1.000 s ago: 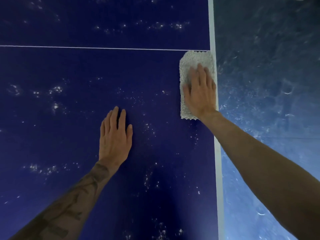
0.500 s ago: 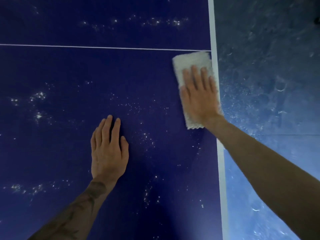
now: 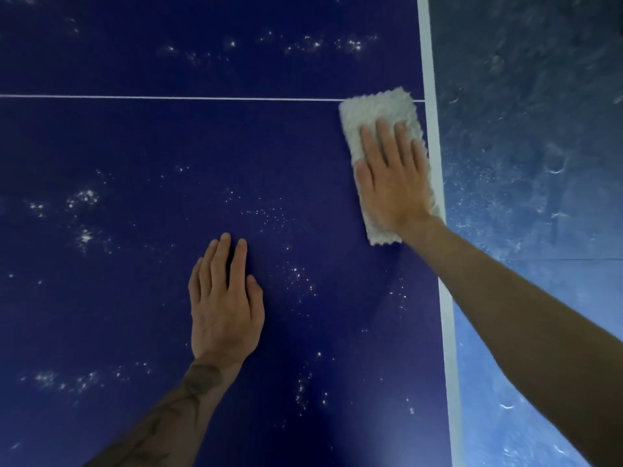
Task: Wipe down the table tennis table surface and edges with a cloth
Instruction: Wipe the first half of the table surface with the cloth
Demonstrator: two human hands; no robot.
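Right hand (image 3: pixel 391 183) lies flat on the cloth (image 3: pixel 374 106), palm down. Its fingers are straight and close together, and they press the cloth onto the bench (image 3: pixel 135 146).

The bench is dark blue and fills most of the view, from the left side to a white edge band (image 3: pixel 429 79) on the right. Beyond this band, lower down, is the floor (image 3: pixel 539 129), grey-blue with pale scuffs and marks.

Two bare forearms reach in from below. The right forearm (image 3: pixel 522 325) comes from the lower right corner and crosses over the edge band. The left forearm (image 3: pixel 175 409) carries a dark tattoo.

The left hand (image 3: pixel 224 305) rests flat on the bare bench surface, palm down, fingers straight and nearly together. It holds nothing and is well apart from the cloth, to the left and nearer to the person.

The cloth is white, fluffy and folded to a long rectangle, a little tilted. It lies on the bench just beside the edge band, and its lower right side touches that band. Its far end covers the place where a thin white line (image 3: pixel 168 97) across the bench meets the band.

Small white specks (image 3: pixel 84 197) are scattered in groups over the blue surface.
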